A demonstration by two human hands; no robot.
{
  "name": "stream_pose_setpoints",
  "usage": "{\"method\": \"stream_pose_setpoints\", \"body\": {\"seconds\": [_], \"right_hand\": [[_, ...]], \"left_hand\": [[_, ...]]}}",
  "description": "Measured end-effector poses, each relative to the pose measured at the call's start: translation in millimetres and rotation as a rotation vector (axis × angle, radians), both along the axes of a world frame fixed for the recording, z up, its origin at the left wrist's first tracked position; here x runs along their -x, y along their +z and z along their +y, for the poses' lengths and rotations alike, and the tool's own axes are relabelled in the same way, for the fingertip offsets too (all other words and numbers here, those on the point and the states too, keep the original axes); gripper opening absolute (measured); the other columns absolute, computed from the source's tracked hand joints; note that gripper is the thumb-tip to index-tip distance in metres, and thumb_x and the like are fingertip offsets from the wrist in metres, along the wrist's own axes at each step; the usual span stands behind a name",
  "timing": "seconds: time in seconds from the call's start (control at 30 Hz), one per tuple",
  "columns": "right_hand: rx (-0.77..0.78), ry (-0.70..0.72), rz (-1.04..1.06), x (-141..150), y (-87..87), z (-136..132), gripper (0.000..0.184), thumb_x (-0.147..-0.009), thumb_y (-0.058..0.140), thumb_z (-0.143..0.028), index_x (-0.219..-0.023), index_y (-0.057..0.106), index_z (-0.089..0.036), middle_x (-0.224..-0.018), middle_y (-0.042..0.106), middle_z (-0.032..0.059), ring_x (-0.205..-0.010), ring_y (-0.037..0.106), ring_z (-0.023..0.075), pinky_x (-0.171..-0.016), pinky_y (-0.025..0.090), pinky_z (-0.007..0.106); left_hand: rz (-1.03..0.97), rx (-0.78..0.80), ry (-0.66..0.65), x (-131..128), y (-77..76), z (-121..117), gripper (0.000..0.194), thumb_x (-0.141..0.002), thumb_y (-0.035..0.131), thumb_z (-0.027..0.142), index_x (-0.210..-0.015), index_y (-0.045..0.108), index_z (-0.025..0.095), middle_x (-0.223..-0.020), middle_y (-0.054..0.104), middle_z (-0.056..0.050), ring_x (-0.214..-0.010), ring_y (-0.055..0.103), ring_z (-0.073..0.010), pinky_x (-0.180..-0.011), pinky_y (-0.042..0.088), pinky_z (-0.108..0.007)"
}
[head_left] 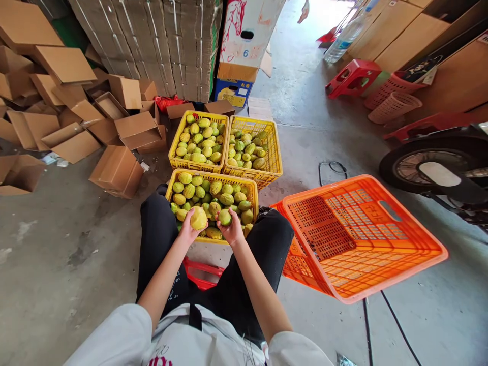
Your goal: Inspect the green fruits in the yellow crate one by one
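My left hand [186, 231] is closed around a large yellow fruit [199, 218], oval and smooth-looking. In my right hand [233, 231] sits a smaller green fruit [224, 217], gripped between thumb and fingers. Both hands are above the near edge of a yellow crate [256, 203] between my knees. Several green and yellow oval fruits [188, 190], some ribbed or speckled, fill that crate. Their exact kind I cannot tell. The fingertips are partly hidden behind the held fruits.
Two more yellow crates of fruit [206, 136] [277, 147] stand just beyond. An orange crate [381, 300] lies tilted at my right. Loose cardboard boxes [114, 170] are piled at the left. A motorcycle wheel [400, 162], red stool [353, 76] and pink basket [396, 108] are at the right.
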State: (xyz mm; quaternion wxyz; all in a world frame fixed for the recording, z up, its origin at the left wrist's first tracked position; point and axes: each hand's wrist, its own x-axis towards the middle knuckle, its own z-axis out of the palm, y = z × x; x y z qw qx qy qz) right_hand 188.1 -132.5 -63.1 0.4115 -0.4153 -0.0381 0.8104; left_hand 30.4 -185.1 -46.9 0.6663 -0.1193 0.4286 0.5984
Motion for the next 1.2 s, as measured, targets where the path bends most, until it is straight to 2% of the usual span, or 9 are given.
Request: {"method": "stream_pose_setpoints", "body": {"seconds": [0.13, 0.27, 0.4, 0.53, 0.7, 0.9, 1.03, 1.13, 1.2], "right_hand": [[0.054, 0.048, -0.04, 4, -0.5, -1, 0.028, -0.081, 0.074, -0.047, -0.086, 0.061, -0.023, -0.074, 0.07, 0.0041, -0.083, 0.075, 0.0249, -0.042, 0.053, 0.022], [0.052, 0.005, -0.05, 4, 1.1, -2, 0.026, -0.082, 0.07, -0.047, -0.091, 0.06, -0.024, -0.078, 0.071, 0.0042, -0.09, 0.075, 0.0282, -0.055, 0.063, 0.032], [0.012, -0.018, 0.007, -1, 0.4, 0, 0.024, -0.079, 0.064, -0.043, -0.092, 0.061, -0.023, -0.086, 0.074, 0.0075, -0.099, 0.075, 0.0318, -0.069, 0.066, 0.043], [-0.024, -0.061, 0.057, -6, -2.4, 3, 0.022, -0.074, 0.063, -0.036, -0.09, 0.061, -0.022, -0.089, 0.076, 0.0101, -0.101, 0.075, 0.0336, -0.076, 0.065, 0.048], [-0.066, -0.085, 0.018, -5, -2.1, 4, 0.019, -0.076, 0.071, -0.032, -0.091, 0.061, -0.025, -0.089, 0.076, 0.0024, -0.098, 0.075, 0.028, -0.079, 0.066, 0.045], [-0.004, -0.18, -0.044, -2, 0.1, 0, 0.016, -0.074, 0.074, -0.024, -0.084, 0.062, -0.026, -0.077, 0.072, -0.0045, -0.079, 0.073, 0.0176, -0.075, 0.067, 0.034], [-0.026, -0.062, -0.016, 0, 3.2, -2, 0.018, -0.072, 0.074, -0.028, -0.086, 0.063, -0.024, -0.079, 0.073, 0.0005, -0.088, 0.075, 0.0245, -0.073, 0.067, 0.04], [-0.007, -0.003, -0.013, 1, 6.9, -3, 0.019, -0.072, 0.073, -0.028, -0.089, 0.064, -0.023, -0.081, 0.074, 0.003, -0.094, 0.075, 0.0275, -0.072, 0.067, 0.041], [0.0, 0.02, -0.031, 2, 8.5, -4, 0.018, -0.073, 0.073, -0.029, -0.088, 0.064, -0.023, -0.079, 0.073, 0.0028, -0.094, 0.075, 0.0278, -0.072, 0.067, 0.04]], "left_hand": [[0.004, 0.003, 0.001, 0, 1.0, 0, 0.027, -0.093, 0.059, 0.038, -0.105, 0.066, 0.015, -0.085, 0.073, -0.008, -0.07, 0.071, -0.0205, -0.057, 0.056, -0.028], [0.022, 0.035, 0.023, 1, 3.3, 0, 0.031, -0.095, 0.055, 0.043, -0.103, 0.065, 0.014, -0.083, 0.073, -0.01, -0.066, 0.07, -0.0204, -0.056, 0.055, -0.028], [-0.034, 0.008, 0.031, 2, 5.1, 0, 0.046, -0.095, 0.049, 0.051, -0.114, 0.065, 0.012, -0.09, 0.074, -0.014, -0.074, 0.072, -0.0258, -0.061, 0.058, -0.035], [-0.042, 0.015, 0.085, -1, 5.0, 0, 0.038, -0.093, 0.047, 0.036, -0.119, 0.064, 0.014, -0.095, 0.073, -0.013, -0.091, 0.074, -0.0306, -0.075, 0.061, -0.042], [-0.077, -0.031, 0.11, -5, 7.9, 0, 0.037, -0.086, 0.056, 0.029, -0.12, 0.062, 0.018, -0.098, 0.073, -0.011, -0.102, 0.073, -0.0337, -0.091, 0.059, -0.053], [-0.074, -0.056, 0.178, -1, 15.6, 0, 0.033, -0.092, 0.059, 0.037, -0.12, 0.061, 0.018, -0.092, 0.074, -0.008, -0.087, 0.074, -0.0245, -0.084, 0.061, -0.038], [-0.045, -0.058, 0.141, 0, 16.0, 0, 0.032, -0.094, 0.055, 0.039, -0.116, 0.063, 0.017, -0.097, 0.075, -0.009, -0.081, 0.073, -0.0214, -0.069, 0.059, -0.029], [-0.025, -0.074, 0.047, -1, 13.2, 0, 0.038, -0.092, 0.056, 0.042, -0.119, 0.063, 0.016, -0.105, 0.076, -0.012, -0.078, 0.072, -0.0213, -0.063, 0.057, -0.028], [-0.001, -0.047, 0.009, -2, 10.9, 0, 0.04, -0.092, 0.057, 0.044, -0.12, 0.064, 0.015, -0.099, 0.077, -0.012, -0.073, 0.072, -0.0211, -0.062, 0.057, -0.028]]}}
